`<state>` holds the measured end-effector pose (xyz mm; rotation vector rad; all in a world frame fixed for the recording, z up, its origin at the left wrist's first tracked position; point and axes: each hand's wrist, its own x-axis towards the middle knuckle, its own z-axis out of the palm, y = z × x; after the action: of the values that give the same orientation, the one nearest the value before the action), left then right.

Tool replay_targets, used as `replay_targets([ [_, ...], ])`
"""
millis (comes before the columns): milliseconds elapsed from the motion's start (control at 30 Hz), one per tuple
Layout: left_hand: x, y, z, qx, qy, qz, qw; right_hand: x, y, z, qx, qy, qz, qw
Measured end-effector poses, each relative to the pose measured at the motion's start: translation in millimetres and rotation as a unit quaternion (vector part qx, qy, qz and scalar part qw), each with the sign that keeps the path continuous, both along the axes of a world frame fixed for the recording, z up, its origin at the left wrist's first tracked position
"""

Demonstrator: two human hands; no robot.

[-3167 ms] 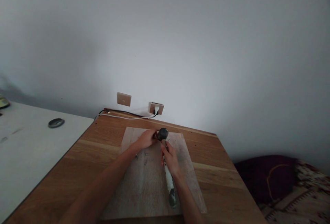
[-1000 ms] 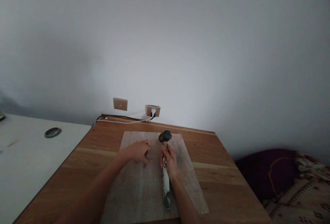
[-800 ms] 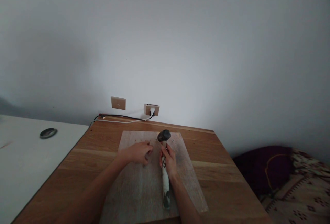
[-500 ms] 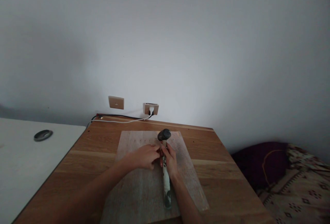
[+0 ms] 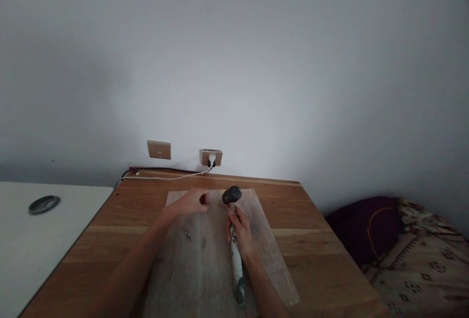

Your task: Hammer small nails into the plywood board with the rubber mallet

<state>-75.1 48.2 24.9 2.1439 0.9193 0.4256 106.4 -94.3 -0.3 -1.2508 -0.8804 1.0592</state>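
My right hand (image 5: pixel 241 232) is wrapped around the upper handle of a mallet (image 5: pixel 237 259) with a dark head and a pale, stained handle with a dark end. The mallet's head points toward the wall, over a worn wooden board (image 5: pixel 216 279). My left hand (image 5: pixel 190 201) is over the far left part of the board, apart from the mallet. Its fingers are curled toward the thumb, and what they hold, if anything, is hidden. Closer to me than that hand, a few small shiny metal pieces (image 5: pixel 187 235), which look like nails, lie on the board.
The board lies on a brown wooden table (image 5: pixel 311 269) against a white wall. At the back, a white cable (image 5: pixel 172 178) runs to a wall socket (image 5: pixel 217 158). A dark oval ring (image 5: pixel 44 204) lies on a white surface at left. Patterned fabric (image 5: pixel 421 269) and a purple cushion (image 5: pixel 361 230) are at right.
My left hand has moved left and away from the mallet, uncovering the small metal pieces. My right hand keeps its grip on the mallet. The view has shifted slightly.
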Motion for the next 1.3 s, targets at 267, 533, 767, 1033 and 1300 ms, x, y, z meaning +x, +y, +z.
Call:
replay_targets([
  [267,-1.5,-3.9,-23.2,-0.004,-0.133,0.028,0.991,-0.9,2.0,1.0,-0.009,0.002,-0.001,1.000],
  [533,7.3,-4.9,-27.4,0.046,-0.119,0.025,0.992,-1.7,0.4,7.1,-0.012,0.008,0.004,1.000],
  [767,9.9,-5.8,-29.8,0.089,-0.090,0.032,0.991,-8.1,10.7,23.5,-0.010,0.038,-0.001,0.999],
  [1033,7.4,-5.3,-30.7,0.083,-0.098,0.006,0.992,-21.7,18.9,18.4,-0.023,0.143,0.010,0.989],
  [1300,9.2,-7.5,-27.3,0.056,-0.102,0.017,0.993,-21.1,11.1,20.6,-0.021,0.150,0.031,0.988],
])
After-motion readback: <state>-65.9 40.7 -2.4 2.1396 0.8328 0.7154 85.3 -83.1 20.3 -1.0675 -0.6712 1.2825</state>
